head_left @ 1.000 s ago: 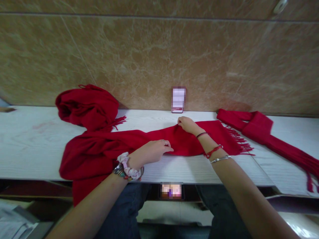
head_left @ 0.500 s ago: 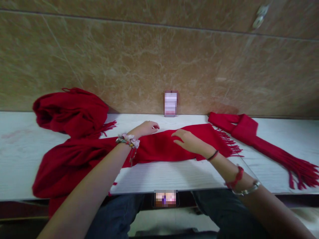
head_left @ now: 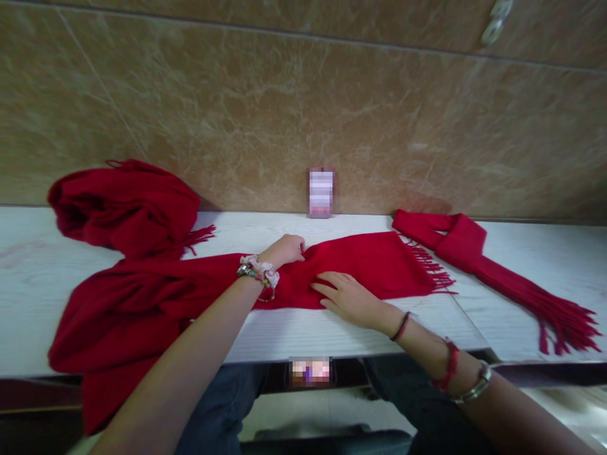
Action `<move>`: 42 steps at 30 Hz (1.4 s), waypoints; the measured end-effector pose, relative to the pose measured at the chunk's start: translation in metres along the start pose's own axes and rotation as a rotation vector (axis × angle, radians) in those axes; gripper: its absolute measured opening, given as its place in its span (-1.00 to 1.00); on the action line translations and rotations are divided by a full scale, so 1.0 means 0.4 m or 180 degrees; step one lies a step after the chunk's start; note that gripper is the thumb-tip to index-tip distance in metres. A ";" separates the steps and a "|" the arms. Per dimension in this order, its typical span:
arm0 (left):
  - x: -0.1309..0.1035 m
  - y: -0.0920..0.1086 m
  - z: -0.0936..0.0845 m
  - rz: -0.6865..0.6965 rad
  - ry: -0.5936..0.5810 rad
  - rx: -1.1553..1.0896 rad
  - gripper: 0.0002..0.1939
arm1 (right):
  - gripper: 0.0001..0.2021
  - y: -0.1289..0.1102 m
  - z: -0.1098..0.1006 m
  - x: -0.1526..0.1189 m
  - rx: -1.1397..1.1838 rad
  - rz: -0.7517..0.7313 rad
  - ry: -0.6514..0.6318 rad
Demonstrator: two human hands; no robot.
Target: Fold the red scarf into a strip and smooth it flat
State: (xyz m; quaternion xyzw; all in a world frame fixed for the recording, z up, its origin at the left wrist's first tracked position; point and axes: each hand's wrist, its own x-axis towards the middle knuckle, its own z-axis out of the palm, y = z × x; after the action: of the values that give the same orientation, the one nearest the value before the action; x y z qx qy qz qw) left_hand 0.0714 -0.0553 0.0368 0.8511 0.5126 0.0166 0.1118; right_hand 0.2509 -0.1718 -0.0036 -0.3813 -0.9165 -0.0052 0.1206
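A red scarf (head_left: 374, 262) with a fringed right end lies stretched along the white table, its left part bunched up and hanging over the front edge. At the scarf's far edge, the fingers of my left hand (head_left: 285, 249) are curled down and pinch the cloth. My right hand (head_left: 348, 298) rests on the scarf nearer the front edge, fingers outstretched and somewhat apart, palm down. To the right lies another red scarf (head_left: 467, 243), folded narrow with a long fringe.
A heap of red cloth (head_left: 123, 205) with fringe sits at the back left. A phone (head_left: 320, 193) leans against the brown tiled wall (head_left: 265, 114). Another blurred screen (head_left: 310, 371) is below the front edge of the white table (head_left: 379, 335).
My left hand has come down onto the scarf's far edge and its fingers have closed. My right hand has lowered toward me, onto the scarf. The view has shifted slightly.
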 end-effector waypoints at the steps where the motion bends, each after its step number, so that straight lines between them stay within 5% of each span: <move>1: -0.001 0.002 0.002 -0.0035 0.0037 0.0046 -0.78 | -0.63 -0.001 0.001 0.000 -0.0001 0.0000 0.0003; 11: 0.010 -0.006 -0.021 -0.0295 0.0384 0.0363 -0.67 | -0.63 -0.004 0.002 -0.001 -0.0050 -0.0008 0.0098; 22: 0.057 -0.070 -0.077 -0.0077 -0.0877 -0.0036 -0.79 | -0.63 -0.005 0.010 -0.004 0.0019 0.0030 0.0153; 42: 0.032 -0.080 -0.055 0.0253 -0.1182 0.0510 -0.81 | -0.64 0.010 0.078 -0.006 0.0059 -0.0164 0.0741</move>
State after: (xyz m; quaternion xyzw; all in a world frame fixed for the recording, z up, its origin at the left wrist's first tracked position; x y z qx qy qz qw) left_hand 0.0465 -0.0259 0.0506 0.8653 0.4489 -0.1770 0.1355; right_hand 0.2484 -0.1674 -0.0346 -0.3534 -0.9058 -0.0441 0.2296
